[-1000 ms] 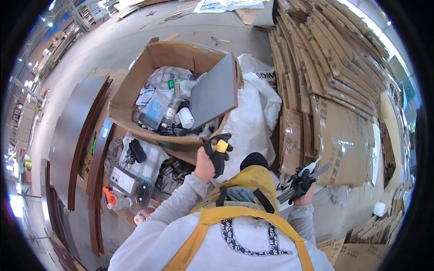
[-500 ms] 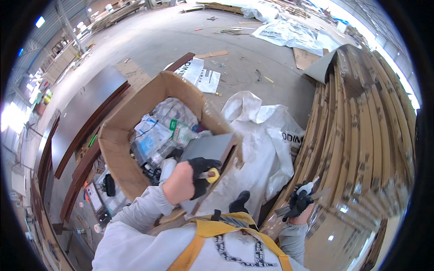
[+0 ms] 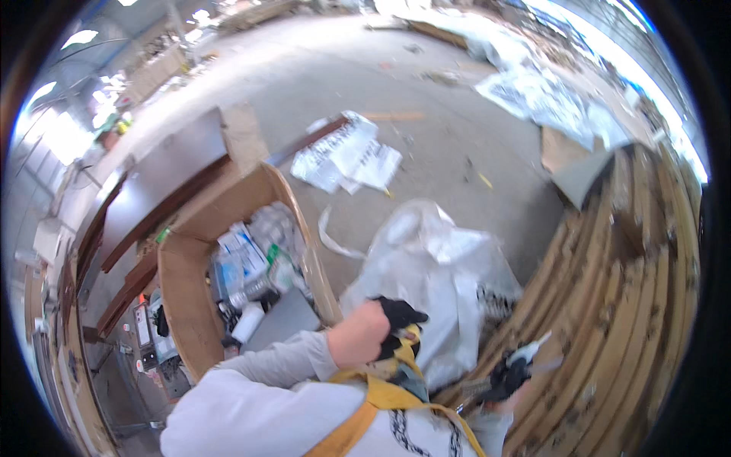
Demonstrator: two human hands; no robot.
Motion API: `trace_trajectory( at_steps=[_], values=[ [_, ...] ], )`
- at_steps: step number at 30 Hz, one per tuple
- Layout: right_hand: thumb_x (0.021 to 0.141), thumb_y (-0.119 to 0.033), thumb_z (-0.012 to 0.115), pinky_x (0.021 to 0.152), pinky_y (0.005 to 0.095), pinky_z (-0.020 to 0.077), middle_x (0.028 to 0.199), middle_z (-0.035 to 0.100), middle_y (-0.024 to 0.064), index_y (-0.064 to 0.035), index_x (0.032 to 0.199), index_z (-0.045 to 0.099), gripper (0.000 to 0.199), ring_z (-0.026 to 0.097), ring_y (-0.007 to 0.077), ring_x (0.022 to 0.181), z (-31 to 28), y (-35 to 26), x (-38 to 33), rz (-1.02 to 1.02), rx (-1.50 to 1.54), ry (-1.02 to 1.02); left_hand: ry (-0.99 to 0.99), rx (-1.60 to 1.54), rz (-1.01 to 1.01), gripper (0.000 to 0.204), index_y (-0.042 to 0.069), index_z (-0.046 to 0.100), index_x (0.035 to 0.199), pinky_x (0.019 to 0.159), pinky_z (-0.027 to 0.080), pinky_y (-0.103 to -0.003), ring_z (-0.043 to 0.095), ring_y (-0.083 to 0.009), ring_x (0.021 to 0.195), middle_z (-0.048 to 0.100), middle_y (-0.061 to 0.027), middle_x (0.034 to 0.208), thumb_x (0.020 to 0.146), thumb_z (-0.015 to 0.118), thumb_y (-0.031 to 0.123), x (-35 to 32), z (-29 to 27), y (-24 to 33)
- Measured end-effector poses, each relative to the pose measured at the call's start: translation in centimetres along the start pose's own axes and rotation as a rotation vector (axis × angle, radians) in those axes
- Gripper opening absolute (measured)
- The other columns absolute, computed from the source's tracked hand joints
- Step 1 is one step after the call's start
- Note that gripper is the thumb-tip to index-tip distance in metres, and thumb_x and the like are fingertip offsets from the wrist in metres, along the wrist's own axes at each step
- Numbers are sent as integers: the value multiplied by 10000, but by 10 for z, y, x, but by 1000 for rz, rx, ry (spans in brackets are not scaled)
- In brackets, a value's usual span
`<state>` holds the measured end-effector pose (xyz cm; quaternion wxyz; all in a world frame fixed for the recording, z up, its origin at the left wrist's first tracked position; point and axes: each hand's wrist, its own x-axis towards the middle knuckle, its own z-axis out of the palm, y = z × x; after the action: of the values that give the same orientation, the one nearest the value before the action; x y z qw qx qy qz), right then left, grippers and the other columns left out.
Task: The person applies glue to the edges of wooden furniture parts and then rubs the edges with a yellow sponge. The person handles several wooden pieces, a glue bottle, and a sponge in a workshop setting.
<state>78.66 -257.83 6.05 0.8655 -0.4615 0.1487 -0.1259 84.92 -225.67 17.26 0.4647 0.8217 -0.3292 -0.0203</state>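
Observation:
My left hand [image 3: 392,324], in a black glove with the wrist bare, is in front of my chest beside the carton's near right corner. Its fingers close round a small yellow, roll-like thing [image 3: 411,340] with a brown centre, blurred here. Lower right, my right hand [image 3: 505,376], also black-gloved, is shut on a tool with a white pointed end [image 3: 528,349]. A flat grey strip sticks out on both sides of that fist; its kind is unclear. Left of me stands an open cardboard box [image 3: 183,305] holding plastic packaging, a white cylinder [image 3: 247,323] and a grey panel [image 3: 283,320].
A white woven sack [image 3: 426,266] lies crumpled ahead of me. Long cardboard-wrapped bundles [image 3: 586,327] are stacked along the right. Brown-edged boards [image 3: 164,190] lie beyond the box on the left. Printed white sheeting [image 3: 343,156] and a wooden strip [image 3: 392,117] are on the concrete floor.
My left hand has moved right, away from the grey panel to before my chest, still gripping the yellow thing. The view has shifted and blurred. My right hand keeps its tool.

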Motion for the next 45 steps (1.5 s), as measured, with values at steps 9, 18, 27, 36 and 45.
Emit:
trace_trajectory(
  at_steps=[9, 18, 27, 36, 45],
  values=[
    [912, -131, 559, 469, 238, 411, 872, 621, 105, -74, 1185, 513, 282, 507, 139, 563, 107, 11, 155, 260, -157, -304, 261, -47, -237, 649, 116, 522, 1278, 827, 469, -374, 552, -377, 940, 584, -169, 1054, 665, 514, -99, 114, -50, -58],
    [859, -173, 569, 443, 222, 396, 829, 604, 72, -60, 1065, 527, 239, 525, 110, 563, 227, 17, 346, 146, -117, -424, 824, -651, -201, 440, 0, 566, 1202, 778, 444, -270, 531, -133, 848, 589, -42, 942, 775, 460, 8, 243, -128, -125],
    [869, -239, 601, 624, 276, 482, 969, 598, 86, -36, 1180, 498, 385, 574, 156, 766, 373, -120, 495, -507, -63, -880, 2088, 147, -67, 470, 58, 478, 1248, 891, 448, -309, 560, -172, 962, 587, -46, 1012, 973, 347, 416, 137, -361, -232],
    [877, -233, 599, 637, 282, 488, 985, 599, 96, -39, 1183, 501, 375, 580, 158, 776, 563, -43, 616, -320, 157, -1443, 2165, 421, -382, 460, 56, 489, 1223, 851, 455, -308, 570, -180, 947, 594, -51, 1011, 974, 348, 416, 107, -417, -317],
    [885, -227, 596, 650, 287, 493, 1002, 601, 106, -42, 1186, 504, 365, 587, 161, 786, 701, 72, 691, -124, 221, -1623, 2314, 494, -548, 451, 53, 499, 1197, 811, 463, -306, 580, -187, 932, 601, -57, 1010, 974, 348, 415, 79, -438, -396]
  ],
)
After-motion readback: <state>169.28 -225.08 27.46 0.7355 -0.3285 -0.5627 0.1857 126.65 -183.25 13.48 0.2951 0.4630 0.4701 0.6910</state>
